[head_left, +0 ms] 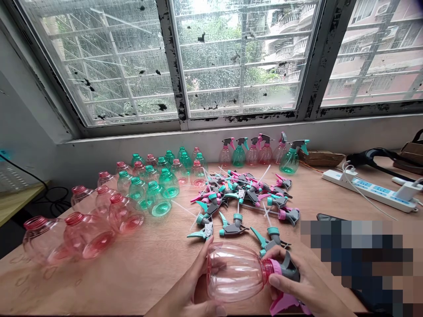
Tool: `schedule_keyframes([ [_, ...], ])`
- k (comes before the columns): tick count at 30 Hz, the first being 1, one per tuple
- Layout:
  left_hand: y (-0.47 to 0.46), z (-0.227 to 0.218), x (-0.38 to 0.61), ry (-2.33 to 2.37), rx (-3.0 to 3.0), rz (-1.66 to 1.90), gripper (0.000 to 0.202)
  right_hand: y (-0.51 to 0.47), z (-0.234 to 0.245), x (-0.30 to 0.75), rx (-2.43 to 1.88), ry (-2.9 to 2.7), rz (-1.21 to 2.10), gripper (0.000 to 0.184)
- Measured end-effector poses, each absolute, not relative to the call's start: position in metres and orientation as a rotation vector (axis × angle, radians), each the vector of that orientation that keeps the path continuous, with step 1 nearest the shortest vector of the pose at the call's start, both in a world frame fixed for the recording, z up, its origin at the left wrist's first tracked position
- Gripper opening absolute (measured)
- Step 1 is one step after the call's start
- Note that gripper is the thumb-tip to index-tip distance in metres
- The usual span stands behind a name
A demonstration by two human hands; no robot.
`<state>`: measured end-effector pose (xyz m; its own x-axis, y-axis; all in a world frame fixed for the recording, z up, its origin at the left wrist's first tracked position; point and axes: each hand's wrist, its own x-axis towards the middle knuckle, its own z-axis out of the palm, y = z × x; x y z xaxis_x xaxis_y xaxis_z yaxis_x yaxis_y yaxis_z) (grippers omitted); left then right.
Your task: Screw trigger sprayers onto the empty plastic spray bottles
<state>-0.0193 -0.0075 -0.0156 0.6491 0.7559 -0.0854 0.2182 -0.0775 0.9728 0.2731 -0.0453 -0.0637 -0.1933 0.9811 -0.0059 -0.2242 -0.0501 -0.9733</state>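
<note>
A clear pink spray bottle (235, 274) lies on its side above the near edge of the table, its base to the left. My left hand (193, 278) is wrapped around the base, partly hidden behind the plastic. At the neck, my right hand (302, 281) grips the pink collar of a grey trigger spray head (291, 267), which sits on the bottle's mouth. Its pink trigger (284, 304) points down. Just beyond the bottle lie loose spray heads with turquoise triggers, the nearest spray head (273, 235) close to my right fingers.
Open pink bottles (89, 240) and green bottles (160, 202) stand in rows at left. A heap of spray heads (241, 187) covers the middle. Bottles with spray heads (289, 160) stand by the wall. At right are a power strip (373, 189) and a phone (330, 217).
</note>
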Motion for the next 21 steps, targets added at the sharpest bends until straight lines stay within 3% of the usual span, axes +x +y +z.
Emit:
schedule_keyframes([
  [21, -0.0077, -0.0162, -0.0189, 0.787, 1.590, 0.558, 0.099, -0.0489, -0.0567, 0.2726, -1.005, -1.119, 1.503, 0.040],
])
